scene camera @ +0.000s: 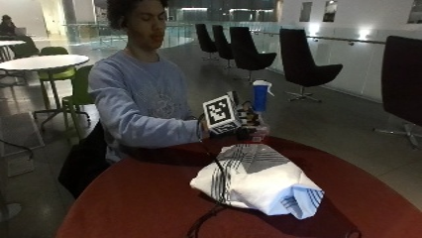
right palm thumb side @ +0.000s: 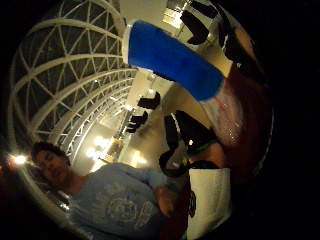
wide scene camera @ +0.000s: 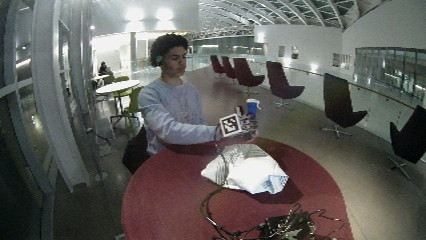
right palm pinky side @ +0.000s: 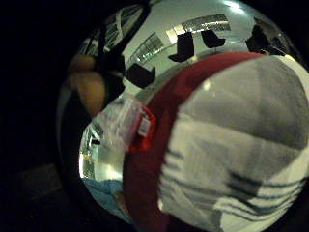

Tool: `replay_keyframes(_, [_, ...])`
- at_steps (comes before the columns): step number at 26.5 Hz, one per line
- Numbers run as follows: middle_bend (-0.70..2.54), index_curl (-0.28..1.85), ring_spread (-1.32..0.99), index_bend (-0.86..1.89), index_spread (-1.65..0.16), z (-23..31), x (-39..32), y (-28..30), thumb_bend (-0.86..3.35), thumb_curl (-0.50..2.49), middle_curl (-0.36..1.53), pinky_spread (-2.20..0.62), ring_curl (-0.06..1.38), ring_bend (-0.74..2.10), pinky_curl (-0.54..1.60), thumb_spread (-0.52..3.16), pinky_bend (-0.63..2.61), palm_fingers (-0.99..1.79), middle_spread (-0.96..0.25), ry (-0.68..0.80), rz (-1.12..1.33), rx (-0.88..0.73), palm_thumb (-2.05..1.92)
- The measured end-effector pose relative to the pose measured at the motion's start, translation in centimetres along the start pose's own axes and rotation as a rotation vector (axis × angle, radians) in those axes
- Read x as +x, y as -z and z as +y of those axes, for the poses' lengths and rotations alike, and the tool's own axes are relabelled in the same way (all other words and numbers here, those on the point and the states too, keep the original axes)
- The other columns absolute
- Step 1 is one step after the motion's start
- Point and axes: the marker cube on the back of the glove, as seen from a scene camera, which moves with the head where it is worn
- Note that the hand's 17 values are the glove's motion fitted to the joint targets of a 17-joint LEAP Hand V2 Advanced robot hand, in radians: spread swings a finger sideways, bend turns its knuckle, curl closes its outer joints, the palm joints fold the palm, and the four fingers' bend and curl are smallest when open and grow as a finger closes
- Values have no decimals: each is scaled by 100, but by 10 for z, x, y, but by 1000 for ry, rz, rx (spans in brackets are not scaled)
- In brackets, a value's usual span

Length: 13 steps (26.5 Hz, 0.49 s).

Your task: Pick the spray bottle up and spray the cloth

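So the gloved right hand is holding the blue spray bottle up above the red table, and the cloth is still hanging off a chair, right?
Not quite: the outside view shows the cloth lying bunched on the red table, not on a chair. The rest holds: the right hand grips the spray bottle raised above the table.

A long hall with a polished floor (scene camera: 342,124) stretches back, dark chairs (scene camera: 300,62) lining the lit right wall (wide scene camera: 383,35). Green chairs (scene camera: 56,74) ring a white table (scene camera: 43,62) at left, under a lattice roof (wide scene camera: 286,10).

An atrium lounge: black chairs (scene camera: 300,62), café tables (scene camera: 43,62), latticed glass roof (right palm thumb side: 65,75).
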Motion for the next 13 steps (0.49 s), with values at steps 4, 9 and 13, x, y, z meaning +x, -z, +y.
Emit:
replay_keyframes(4, [34,27,-4,16,-25,59,12,61,-4,48,45,16,36,45,36,105,20,89,-5,-16,194,-24,68])
replay_keyframes(9, [33,29,-3,16,-26,131,23,129,-3,46,44,17,35,40,34,106,17,89,-5,-92,387,38,66])
replay_keyframes(13, [33,30,-2,16,-27,183,40,172,-3,44,44,18,34,37,33,107,16,89,-5,-154,516,81,66])
